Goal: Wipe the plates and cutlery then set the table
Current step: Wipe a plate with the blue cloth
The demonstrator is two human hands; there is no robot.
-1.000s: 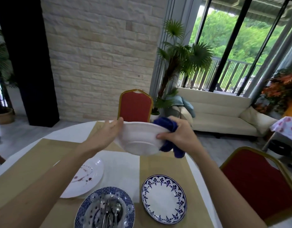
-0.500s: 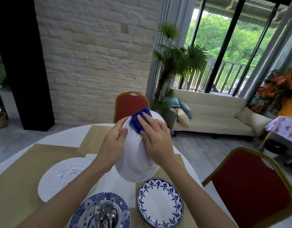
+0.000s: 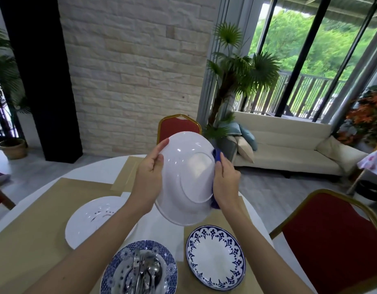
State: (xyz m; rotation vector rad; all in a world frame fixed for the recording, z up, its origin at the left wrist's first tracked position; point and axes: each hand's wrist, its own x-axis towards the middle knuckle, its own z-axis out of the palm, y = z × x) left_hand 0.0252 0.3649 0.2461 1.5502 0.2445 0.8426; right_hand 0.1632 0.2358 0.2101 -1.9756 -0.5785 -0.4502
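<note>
As left hand (image 3: pixel 148 180) and right hand (image 3: pixel 225 183) grip a white plate (image 3: pixel 184 166), tan placemats (image 3: pixel 34 219) cover the table (image 3: pixel 94 169).

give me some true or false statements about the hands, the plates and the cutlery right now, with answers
1. The left hand holds the raised plate by its rim. True.
2. The raised plate's underside faces the camera. True.
3. The blue cloth is in the left hand. False: the right hand holds it against the raised plate's right edge.
4. The cutlery lies on the blue-rimmed plate. False: it lies on the blue patterned plate; the blue-rimmed plate is empty.
</note>
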